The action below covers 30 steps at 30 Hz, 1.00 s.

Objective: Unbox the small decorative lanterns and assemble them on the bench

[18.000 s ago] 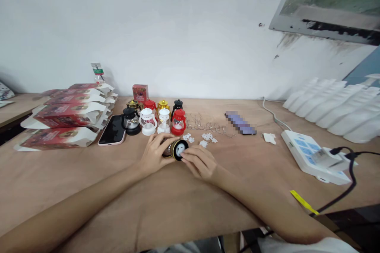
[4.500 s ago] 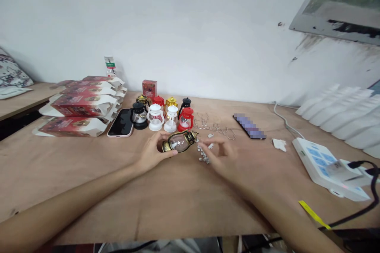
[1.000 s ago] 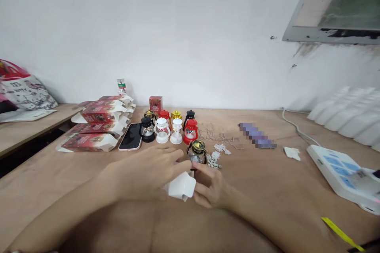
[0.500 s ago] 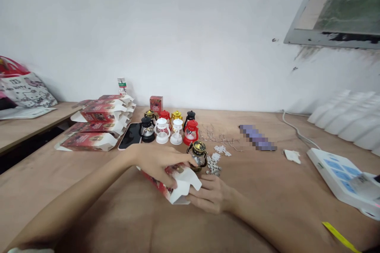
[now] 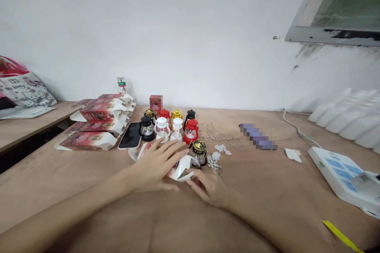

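A red-and-white cardboard box [image 5: 181, 169] lies on its side on the table, its white end flaps open to the right. My left hand [image 5: 156, 164] is spread across the top of it, fingers apart and thumb off the near side. At the open end, my right hand [image 5: 210, 187] has its fingers curled at a white flap, apparently pinching it. Just behind the box stands a bronze-and-gold mini lantern [image 5: 198, 152]. Several more small lanterns, among them a red one [image 5: 190, 131] and a white one [image 5: 162, 128], stand in rows beyond. The box's inside is hidden.
Several flattened-looking open boxes [image 5: 89, 138] are stacked at left, beside a phone [image 5: 130, 136]. One closed red box [image 5: 156, 102] stands behind the lanterns. Wire pieces [image 5: 219, 136] and small grey-white parts [image 5: 214, 160] lie right of them. A white device [image 5: 341, 174] sits far right.
The box has shifted away from me and turned slightly. My left hand has gone from gripping it to lying spread over it; my right hand stays at the flap end.
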### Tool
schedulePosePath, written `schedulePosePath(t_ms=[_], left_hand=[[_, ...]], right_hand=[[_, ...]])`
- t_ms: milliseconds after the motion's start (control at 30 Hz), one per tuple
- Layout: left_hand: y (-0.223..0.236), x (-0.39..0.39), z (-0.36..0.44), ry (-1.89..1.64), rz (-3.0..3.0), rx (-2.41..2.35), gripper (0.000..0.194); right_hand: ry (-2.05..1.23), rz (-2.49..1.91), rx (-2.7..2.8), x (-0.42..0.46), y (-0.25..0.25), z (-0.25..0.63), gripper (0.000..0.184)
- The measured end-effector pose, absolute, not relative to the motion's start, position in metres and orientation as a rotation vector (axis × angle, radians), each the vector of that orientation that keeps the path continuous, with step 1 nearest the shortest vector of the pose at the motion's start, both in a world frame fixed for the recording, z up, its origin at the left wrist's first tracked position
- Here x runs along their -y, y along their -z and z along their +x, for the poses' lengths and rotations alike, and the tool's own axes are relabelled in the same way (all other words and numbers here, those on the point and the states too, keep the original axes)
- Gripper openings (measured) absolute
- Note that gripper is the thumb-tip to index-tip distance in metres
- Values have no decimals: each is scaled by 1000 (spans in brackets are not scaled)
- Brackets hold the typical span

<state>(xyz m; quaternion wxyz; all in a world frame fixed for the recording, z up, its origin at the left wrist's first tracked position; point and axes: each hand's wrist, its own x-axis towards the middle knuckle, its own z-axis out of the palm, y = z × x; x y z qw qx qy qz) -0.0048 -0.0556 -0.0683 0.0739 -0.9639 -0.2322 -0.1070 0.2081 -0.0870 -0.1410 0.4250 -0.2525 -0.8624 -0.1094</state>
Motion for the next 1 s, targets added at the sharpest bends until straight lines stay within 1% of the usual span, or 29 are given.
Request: schedulePosePath(t_ms=[33,100,167,233,333,433,500,567,700,833,1000], left_hand=[[81,57,-9,368,-2839,643,77],[103,56,-17,438,-2791,493,60],[116,52,-25,541,-2759,401,54],[119,47,-30,588,-2757,375,54],[113,42,-33,624,-2751,408,54],[108,43,-34,722,-2684,450,47],[107,44,-34,782,-2636,474,44],[110,45,-33,820,-2602,453,45],[120,43,-31,866,-2471,266,47],[129,40,-31,865,-2370,267,42],[129,42,-29,894,-2352,264,36]], right_hand=[[322,-590,2143,88,140,208,14],[426,-482,2127,88,136,207,14],[470,-395,2144,89,133,207,16],[473,-366,2172,90,131,207,17],[485,-445,2177,89,132,206,17],[459,-559,2181,86,138,206,18],[404,-601,2195,84,141,205,19],[338,-617,2223,83,144,205,20],[205,-648,2280,84,145,206,24],[42,-688,2305,85,146,205,21],[-8,-789,2359,84,148,204,21]])
